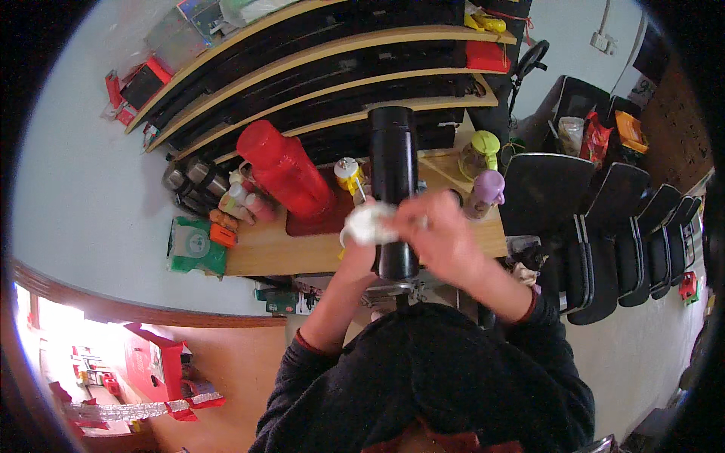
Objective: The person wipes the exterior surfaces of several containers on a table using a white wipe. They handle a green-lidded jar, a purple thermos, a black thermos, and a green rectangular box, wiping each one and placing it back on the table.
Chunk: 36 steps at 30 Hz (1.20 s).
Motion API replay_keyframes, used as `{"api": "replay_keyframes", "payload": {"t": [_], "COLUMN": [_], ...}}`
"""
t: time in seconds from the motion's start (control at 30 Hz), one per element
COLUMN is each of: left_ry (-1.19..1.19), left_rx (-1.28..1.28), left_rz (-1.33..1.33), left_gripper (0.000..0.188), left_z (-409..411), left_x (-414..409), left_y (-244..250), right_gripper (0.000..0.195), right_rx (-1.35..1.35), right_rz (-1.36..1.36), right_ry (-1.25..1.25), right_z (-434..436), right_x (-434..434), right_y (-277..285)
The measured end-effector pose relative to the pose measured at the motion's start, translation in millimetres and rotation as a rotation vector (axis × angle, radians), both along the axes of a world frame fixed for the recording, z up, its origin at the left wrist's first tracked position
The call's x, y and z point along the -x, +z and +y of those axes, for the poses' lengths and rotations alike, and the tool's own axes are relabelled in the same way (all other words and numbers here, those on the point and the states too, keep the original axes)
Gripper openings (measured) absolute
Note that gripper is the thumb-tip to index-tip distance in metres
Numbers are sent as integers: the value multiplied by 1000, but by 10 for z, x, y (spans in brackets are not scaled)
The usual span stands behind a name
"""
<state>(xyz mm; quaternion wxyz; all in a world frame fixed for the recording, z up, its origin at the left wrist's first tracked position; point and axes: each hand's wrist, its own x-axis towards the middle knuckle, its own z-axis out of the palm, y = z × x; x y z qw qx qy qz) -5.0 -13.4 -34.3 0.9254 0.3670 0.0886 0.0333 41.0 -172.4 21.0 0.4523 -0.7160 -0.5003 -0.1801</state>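
My left hand (359,255) is raised over the front of a wooden desk and grips a small white object (368,223), perhaps a cup or lid. Motion blurs its shape. The fingers of my right hand (444,235) reach its right side, also blurred; whether they pinch something is unclear. Just behind both hands stands a tall black thermos bottle (393,181), partly covered by them. A yellow-and-white bottle (346,170) is left of the thermos, its lower part hidden.
A large red bottle (289,170) stands on the desk (266,257) to the left, beside small bottles (249,204) and a green packet (197,246). At right are a purple-lidded cup (487,192) and green-lidded jug (480,154). Shelves (340,48) rise behind; black chairs (546,192) line the right.
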Motion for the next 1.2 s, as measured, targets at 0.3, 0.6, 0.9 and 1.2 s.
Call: {"api": "replay_keyframes", "payload": {"t": [0.3,0.6,0.9,1.2], "left_ry": [-261,-73,-1,-6], "left_rx": [-55,-152,-496,-217], "left_rz": [-205,-175,-149,-178], "left_gripper": [76,70,62,62], "left_z": [24,84,-97,205], "left_x": [83,55,114,12], "left_y": [255,445,408,302], "right_gripper": [50,21,8,16], "right_rx": [-214,-94,-226,99], "right_rz": [-247,-140,-284,236], "right_ry": [-107,38,-238,155], "right_z": [70,4,125,-26], "right_x": [-594,165,-519,417], "right_y": [307,-123,702,-163]}}
